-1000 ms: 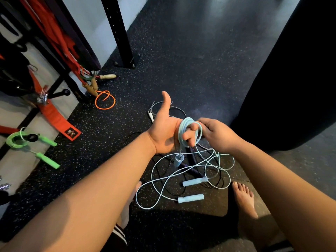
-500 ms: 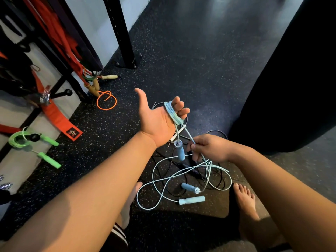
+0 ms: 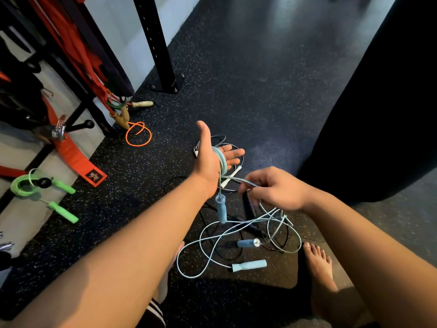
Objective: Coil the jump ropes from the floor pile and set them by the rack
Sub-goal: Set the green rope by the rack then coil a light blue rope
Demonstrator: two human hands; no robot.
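1. While speckled black floor [image 3: 260, 79] fills most of the view, a black rack upright [image 3: 157, 43] stands bolted down at upper left.
2. Floor pile [image 3: 236, 235]: loose light-blue and black ropes tangled below both hands, beside a bare foot [image 3: 319, 266].
3. Left hand [image 3: 208, 164]: raised, fingers straight, thumb up, gripping nothing. The light-blue jump rope [image 3: 222, 162] is wound in several loops around its palm.
4. Right hand [image 3: 276, 188]: fingers curled, pinching that rope's free strand just right of the left wrist; the strand drops into the pile.
5. Green jump rope [image 3: 35, 188] lies far left and an orange rope coil [image 3: 139, 137] near the rack, both well apart from the pile.
6. Blue handle [image 3: 221, 209] dangles under the left wrist.
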